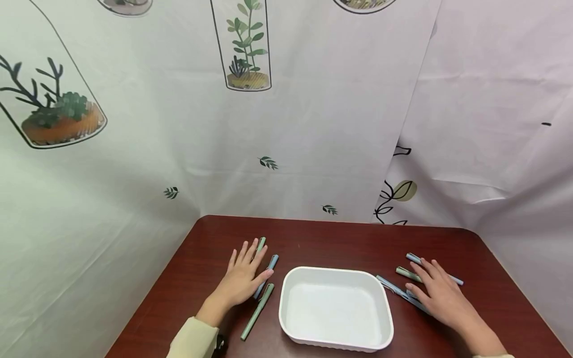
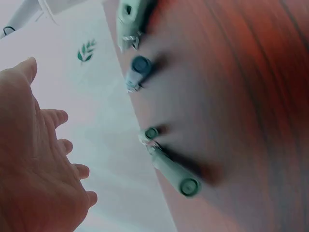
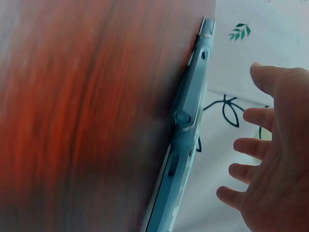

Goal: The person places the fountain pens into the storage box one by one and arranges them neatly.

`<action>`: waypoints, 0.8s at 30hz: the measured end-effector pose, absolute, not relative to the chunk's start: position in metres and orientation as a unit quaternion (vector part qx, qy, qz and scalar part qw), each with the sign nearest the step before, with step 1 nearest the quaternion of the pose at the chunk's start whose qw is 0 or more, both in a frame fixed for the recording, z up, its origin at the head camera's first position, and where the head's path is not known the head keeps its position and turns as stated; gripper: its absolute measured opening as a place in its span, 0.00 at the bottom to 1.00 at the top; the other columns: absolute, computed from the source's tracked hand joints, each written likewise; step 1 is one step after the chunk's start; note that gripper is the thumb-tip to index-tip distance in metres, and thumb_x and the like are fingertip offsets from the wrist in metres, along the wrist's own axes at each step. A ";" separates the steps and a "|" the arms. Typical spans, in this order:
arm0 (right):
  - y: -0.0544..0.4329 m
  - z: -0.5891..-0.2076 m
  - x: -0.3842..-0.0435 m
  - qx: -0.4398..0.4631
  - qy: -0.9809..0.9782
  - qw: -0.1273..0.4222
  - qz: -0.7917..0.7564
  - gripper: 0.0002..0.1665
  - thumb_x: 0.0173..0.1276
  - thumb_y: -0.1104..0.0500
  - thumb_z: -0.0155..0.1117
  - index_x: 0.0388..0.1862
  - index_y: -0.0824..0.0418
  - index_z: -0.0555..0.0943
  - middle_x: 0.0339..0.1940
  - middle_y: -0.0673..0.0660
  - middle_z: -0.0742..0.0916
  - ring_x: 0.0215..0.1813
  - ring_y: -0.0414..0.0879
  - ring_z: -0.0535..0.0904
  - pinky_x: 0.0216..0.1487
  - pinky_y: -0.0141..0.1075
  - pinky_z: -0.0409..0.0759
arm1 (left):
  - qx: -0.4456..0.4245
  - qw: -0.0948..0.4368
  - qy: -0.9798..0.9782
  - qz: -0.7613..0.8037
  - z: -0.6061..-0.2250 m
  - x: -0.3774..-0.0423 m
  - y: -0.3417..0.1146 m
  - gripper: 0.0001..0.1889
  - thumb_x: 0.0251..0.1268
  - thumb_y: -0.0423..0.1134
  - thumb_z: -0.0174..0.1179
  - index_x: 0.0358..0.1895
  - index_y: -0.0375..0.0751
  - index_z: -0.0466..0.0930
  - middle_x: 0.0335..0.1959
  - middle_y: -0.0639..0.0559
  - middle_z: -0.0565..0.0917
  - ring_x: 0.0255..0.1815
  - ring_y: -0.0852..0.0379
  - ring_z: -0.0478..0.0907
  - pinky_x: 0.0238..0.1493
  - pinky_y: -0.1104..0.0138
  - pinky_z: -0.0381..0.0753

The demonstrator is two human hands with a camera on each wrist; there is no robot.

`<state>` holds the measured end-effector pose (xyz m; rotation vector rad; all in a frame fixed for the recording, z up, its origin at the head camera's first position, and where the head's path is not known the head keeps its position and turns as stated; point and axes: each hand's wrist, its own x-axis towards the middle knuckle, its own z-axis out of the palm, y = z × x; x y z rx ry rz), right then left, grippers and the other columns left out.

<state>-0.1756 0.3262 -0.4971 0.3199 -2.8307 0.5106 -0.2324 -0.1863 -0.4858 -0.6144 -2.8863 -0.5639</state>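
My left hand [image 1: 241, 279] hovers over the pens left of the white tray [image 1: 293, 343], fingers spread and holding nothing. Beneath or beside it lie a light green pen [image 1: 261, 242], a blue pen [image 1: 273, 261] and a darker green pen [image 1: 256, 314]. On the tray's other side, my right hand [image 1: 440, 296] is stretched out above more pens, its fingers apart. Around it are a blue pen [image 1: 414, 257], a green pen [image 1: 406, 273] and a blue pen [image 1: 388, 284], partly covered by the hand. In the right wrist view, the blue pens [image 3: 190, 92] lie below the fingers.
The dark red-brown table [image 1: 313, 243] has rounded far corners. A pale cloth [image 1: 313, 149] printed with plants hangs behind it and along both sides. The rectangular tray has raised walls and stands between the two hands near the front.
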 end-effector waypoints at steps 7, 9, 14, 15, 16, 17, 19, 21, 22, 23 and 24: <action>0.316 -0.497 -0.176 0.130 -0.962 0.145 0.189 0.36 0.69 0.48 0.69 0.69 0.67 0.74 0.69 0.72 0.73 0.70 0.76 0.63 0.63 0.68 0.64 | -0.222 0.072 -0.952 -0.200 -0.479 -0.222 -0.177 0.37 0.77 0.63 0.47 0.81 0.51 0.56 0.84 0.47 0.46 0.84 0.42 0.37 0.77 0.38 0.38; 0.313 -0.497 -0.176 0.133 -0.962 0.152 0.185 0.35 0.68 0.49 0.70 0.68 0.67 0.75 0.68 0.72 0.74 0.70 0.75 0.64 0.63 0.67 0.65 | -0.225 0.072 -0.950 -0.202 -0.477 -0.219 -0.175 0.37 0.76 0.62 0.48 0.81 0.51 0.56 0.84 0.48 0.45 0.84 0.42 0.37 0.78 0.39 0.38; 0.309 -0.496 -0.176 0.131 -0.966 0.134 0.176 0.35 0.69 0.49 0.70 0.68 0.66 0.75 0.68 0.71 0.75 0.70 0.72 0.66 0.61 0.69 0.68 | -0.237 0.069 -0.946 -0.208 -0.475 -0.212 -0.168 0.37 0.76 0.61 0.49 0.81 0.50 0.57 0.84 0.48 0.46 0.84 0.41 0.38 0.77 0.38 0.39; 0.308 -0.496 -0.176 0.129 -0.967 0.127 0.177 0.35 0.69 0.49 0.69 0.69 0.66 0.75 0.68 0.71 0.75 0.70 0.72 0.66 0.61 0.69 0.68 | -0.240 0.066 -0.946 -0.206 -0.475 -0.211 -0.166 0.37 0.77 0.62 0.49 0.81 0.50 0.56 0.84 0.48 0.46 0.84 0.42 0.37 0.78 0.39 0.39; 0.307 -0.496 -0.176 0.128 -0.968 0.121 0.178 0.35 0.69 0.48 0.69 0.69 0.65 0.75 0.68 0.71 0.75 0.70 0.72 0.66 0.61 0.69 0.68 | -0.242 0.062 -0.946 -0.204 -0.476 -0.210 -0.165 0.37 0.77 0.62 0.48 0.81 0.51 0.56 0.84 0.49 0.46 0.84 0.43 0.37 0.78 0.39 0.39; 0.307 -0.496 -0.176 0.128 -0.969 0.116 0.179 0.35 0.69 0.48 0.69 0.69 0.65 0.75 0.68 0.71 0.75 0.70 0.72 0.66 0.61 0.69 0.68 | -0.245 0.059 -0.946 -0.203 -0.476 -0.208 -0.163 0.37 0.77 0.62 0.48 0.81 0.51 0.55 0.84 0.49 0.45 0.84 0.44 0.36 0.78 0.40 0.40; 0.305 -0.496 -0.176 0.128 -0.969 0.111 0.181 0.35 0.68 0.48 0.70 0.68 0.64 0.76 0.68 0.71 0.75 0.70 0.71 0.67 0.62 0.68 0.69 | -0.252 0.058 -0.946 -0.193 -0.476 -0.206 -0.159 0.37 0.77 0.62 0.48 0.82 0.52 0.54 0.84 0.49 0.45 0.84 0.45 0.36 0.78 0.40 0.40; 0.303 -0.496 -0.177 0.128 -0.969 0.108 0.182 0.35 0.68 0.48 0.70 0.68 0.64 0.76 0.68 0.70 0.75 0.70 0.70 0.67 0.62 0.67 0.69 | -0.259 0.060 -0.945 -0.191 -0.476 -0.203 -0.155 0.37 0.76 0.61 0.49 0.82 0.52 0.53 0.84 0.49 0.46 0.84 0.44 0.37 0.78 0.39 0.41; 0.303 -0.497 -0.177 0.128 -0.969 0.106 0.181 0.35 0.68 0.49 0.70 0.68 0.64 0.76 0.68 0.70 0.75 0.70 0.70 0.67 0.62 0.67 0.69 | -0.262 0.061 -0.944 -0.193 -0.476 -0.202 -0.153 0.37 0.76 0.61 0.50 0.82 0.52 0.54 0.84 0.48 0.47 0.84 0.43 0.38 0.77 0.38 0.42; 0.302 -0.497 -0.177 0.128 -0.969 0.104 0.181 0.35 0.68 0.49 0.70 0.68 0.64 0.76 0.68 0.70 0.75 0.70 0.70 0.67 0.62 0.66 0.70 | -0.267 0.064 -0.942 -0.194 -0.475 -0.201 -0.151 0.37 0.76 0.60 0.51 0.82 0.51 0.54 0.84 0.47 0.47 0.84 0.42 0.39 0.77 0.37 0.42; 0.301 -0.498 -0.178 0.129 -0.970 0.103 0.181 0.35 0.68 0.49 0.70 0.68 0.64 0.76 0.68 0.70 0.76 0.70 0.70 0.67 0.63 0.66 0.70 | -0.270 0.066 -0.941 -0.195 -0.475 -0.199 -0.149 0.37 0.76 0.60 0.52 0.82 0.51 0.55 0.84 0.47 0.48 0.84 0.41 0.40 0.76 0.36 0.44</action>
